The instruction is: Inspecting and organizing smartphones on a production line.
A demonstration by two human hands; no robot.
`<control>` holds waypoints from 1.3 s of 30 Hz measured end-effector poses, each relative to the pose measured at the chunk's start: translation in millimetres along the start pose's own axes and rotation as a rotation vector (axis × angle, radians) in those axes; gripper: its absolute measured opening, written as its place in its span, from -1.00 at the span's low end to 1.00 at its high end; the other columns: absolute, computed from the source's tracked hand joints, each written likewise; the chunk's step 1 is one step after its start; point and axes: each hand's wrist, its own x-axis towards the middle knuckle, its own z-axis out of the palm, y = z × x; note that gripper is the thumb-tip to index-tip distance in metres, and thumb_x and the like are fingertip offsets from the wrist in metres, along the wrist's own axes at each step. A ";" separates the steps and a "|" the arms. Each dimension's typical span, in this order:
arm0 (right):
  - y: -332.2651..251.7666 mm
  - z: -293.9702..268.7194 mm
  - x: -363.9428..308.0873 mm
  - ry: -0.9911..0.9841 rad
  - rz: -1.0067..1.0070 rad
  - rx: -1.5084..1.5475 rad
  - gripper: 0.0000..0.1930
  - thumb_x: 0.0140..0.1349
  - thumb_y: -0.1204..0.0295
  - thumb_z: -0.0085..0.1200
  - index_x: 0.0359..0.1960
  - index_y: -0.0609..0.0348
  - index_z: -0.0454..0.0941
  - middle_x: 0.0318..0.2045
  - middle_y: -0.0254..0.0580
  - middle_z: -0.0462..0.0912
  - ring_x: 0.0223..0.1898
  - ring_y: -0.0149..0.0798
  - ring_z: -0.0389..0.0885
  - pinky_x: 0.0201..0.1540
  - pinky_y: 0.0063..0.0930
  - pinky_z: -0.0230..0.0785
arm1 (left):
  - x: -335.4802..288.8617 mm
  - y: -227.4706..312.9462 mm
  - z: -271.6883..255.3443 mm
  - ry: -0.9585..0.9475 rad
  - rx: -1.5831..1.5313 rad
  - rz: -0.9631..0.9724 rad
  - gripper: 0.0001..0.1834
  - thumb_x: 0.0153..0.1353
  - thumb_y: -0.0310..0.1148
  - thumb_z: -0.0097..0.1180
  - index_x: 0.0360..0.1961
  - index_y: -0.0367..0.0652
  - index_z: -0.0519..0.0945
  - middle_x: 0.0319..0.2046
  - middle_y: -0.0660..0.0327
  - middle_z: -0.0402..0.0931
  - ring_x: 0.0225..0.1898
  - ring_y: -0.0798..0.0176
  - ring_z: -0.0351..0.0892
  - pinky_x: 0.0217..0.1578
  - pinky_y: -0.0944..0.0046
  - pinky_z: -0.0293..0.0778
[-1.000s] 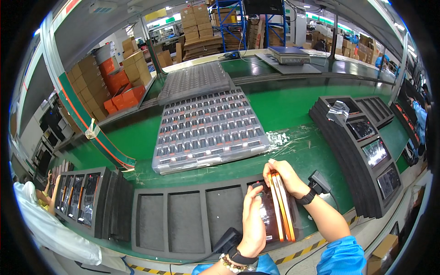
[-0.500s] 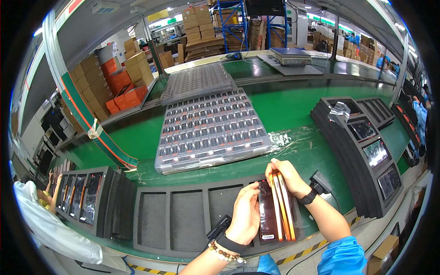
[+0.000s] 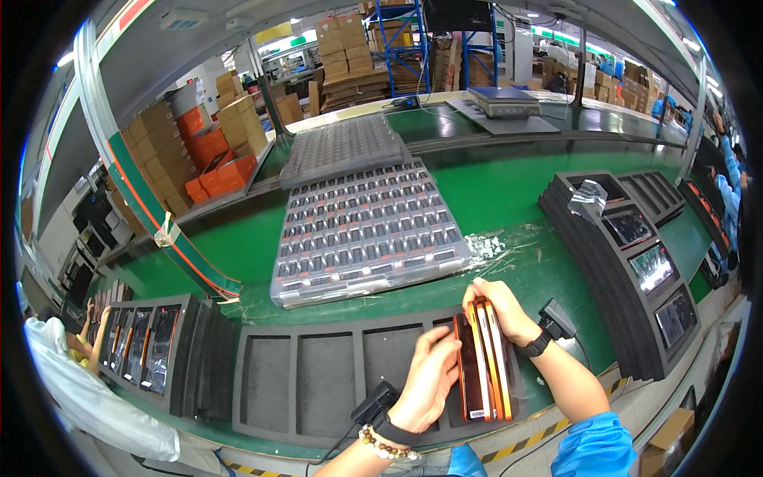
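Several slim phones with dark faces and orange and white edges stand side by side on their long edges, over the right part of a black foam tray. My right hand is closed round their far end and right side. Beside the leftmost phone is my left hand, its fingers bent but apart, the fingertips at the phone's dark face. Rectangular recesses in the left part of the tray show bare foam. My hands and the phones hide its right part.
A clear plastic tray of small dark parts lies beyond the foam tray. Stacked foam trays with phones stand at right and left. Another person's hand is by the left stack. A scale sits at the back.
My left hand has shifted slightly left and loosened from the leftmost phone. The phones now stand closer together and more on edge in my right hand.
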 end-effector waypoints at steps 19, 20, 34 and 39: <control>2.2 0.0 1.8 -0.026 0.049 0.004 -0.40 0.55 0.03 -0.26 -0.51 0.24 0.56 -0.63 -0.37 0.50 -0.53 -0.47 0.43 -0.36 -0.51 0.30 | -47.5 -4.5 4.6 -0.040 0.810 0.272 -0.32 0.38 -0.48 0.05 0.47 -0.24 0.09 0.15 -0.15 0.57 -0.02 0.17 0.70 -0.12 0.29 0.62; 1.7 0.7 2.3 -0.013 0.027 -0.026 -0.39 0.55 0.04 -0.26 -0.52 0.26 0.56 -0.63 -0.36 0.51 -0.53 -0.46 0.43 -0.36 -0.50 0.31 | -44.1 -13.9 2.6 -0.083 0.793 0.377 -0.32 0.40 -0.45 0.04 0.47 -0.25 0.07 0.19 -0.19 0.52 0.09 0.08 0.65 0.00 0.23 0.57; 6.1 11.5 1.5 0.065 -0.206 -0.232 -0.68 0.52 0.33 -0.18 -0.33 0.27 0.52 -0.35 -0.26 0.58 -0.27 -0.37 0.53 -0.10 -0.45 0.40 | -24.9 -31.9 8.0 -0.020 0.957 0.396 0.07 0.24 -0.01 0.34 0.42 -0.38 -0.11 0.12 -0.26 0.43 0.12 -0.11 0.59 0.08 0.06 0.52; 3.0 13.1 -1.7 0.068 -0.201 -0.237 -0.61 0.56 0.30 -0.21 -0.38 0.30 0.50 -0.28 -0.17 0.59 -0.24 -0.33 0.52 -0.05 -0.43 0.40 | -25.5 -34.8 6.3 0.043 0.972 0.432 0.05 0.17 -0.10 0.40 0.41 -0.36 -0.04 0.11 -0.21 0.42 0.08 -0.08 0.60 0.08 0.05 0.52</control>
